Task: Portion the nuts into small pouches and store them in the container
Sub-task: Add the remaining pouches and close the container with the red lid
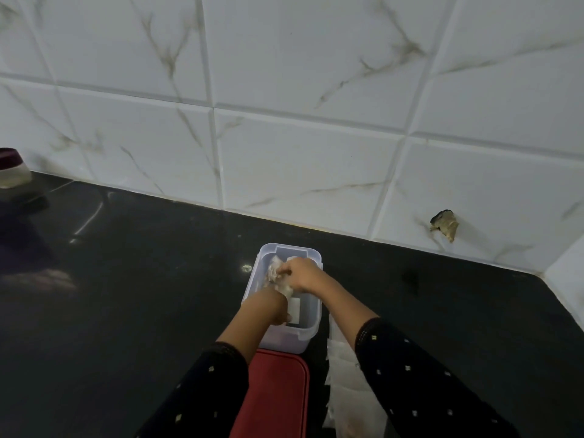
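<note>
A clear plastic container (pixel 311 324) stands open on the black counter (pixel 142 295), a little in front of the wall. Small whitish pouches (pixel 273 273) lie inside it at the far end. My right hand (pixel 301 275) reaches over the container's right rim and its fingers pinch one of those pouches. My left hand (pixel 268 306) is down inside the container at the near left; its fingers are hidden, so its hold cannot be told. A white label or pouch (pixel 294 309) shows against the container's near wall.
The red lid (pixel 271 396) lies flat just in front of the container. A pile of empty white pouches (pixel 343 384) sits right of the lid under my right sleeve. A maroon-topped jar (pixel 12 169) stands at the far left. The tiled wall (pixel 316 121) bounds the back and right.
</note>
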A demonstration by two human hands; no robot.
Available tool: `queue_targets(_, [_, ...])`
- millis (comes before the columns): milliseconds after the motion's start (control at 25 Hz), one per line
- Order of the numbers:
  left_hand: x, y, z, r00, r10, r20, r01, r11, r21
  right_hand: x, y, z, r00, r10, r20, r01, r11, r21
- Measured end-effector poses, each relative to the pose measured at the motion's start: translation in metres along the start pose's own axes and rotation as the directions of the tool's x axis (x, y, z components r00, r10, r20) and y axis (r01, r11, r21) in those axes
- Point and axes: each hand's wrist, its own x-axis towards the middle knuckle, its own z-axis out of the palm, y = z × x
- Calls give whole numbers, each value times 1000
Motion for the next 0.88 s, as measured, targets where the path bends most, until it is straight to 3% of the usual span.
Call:
queue_targets(80, [-9,1,7,968,15,-250,-25,999,-38,-16,5,-10,994,-36,-106,53,985,167])
queue_targets(120, [-15,3,11,903,48,-427,-79,995,-56,-26,8,-14,985,-34,-168,73,970,232])
queue_targets(200, [-27,11,25,693,101,-714,-318,932,-176,-48,20,-17,966,-24,-258,107,944,313])
queue_targets(240, [-34,18,32,607,107,-787,-445,867,-226,-60,27,-16,953,-18,-304,127,930,345])
queue_targets(320, [-49,34,47,538,118,-834,-583,767,-268,-85,46,-10,923,16,-385,156,898,412])
queue_targets(480, [-74,55,82,533,83,-842,-655,670,-349,-142,88,24,861,160,-483,120,859,497])
queue_targets(600, [-77,56,107,591,60,-804,-643,637,-425,-183,109,58,802,332,-497,79,765,639])
queue_targets(720, [-77,53,122,668,69,-741,-618,606,-501,-207,123,83,819,438,-370,-5,651,759])
queue_targets(880, [-79,52,130,770,62,-635,-544,584,-602,-218,124,99,869,407,-283,-19,599,801])
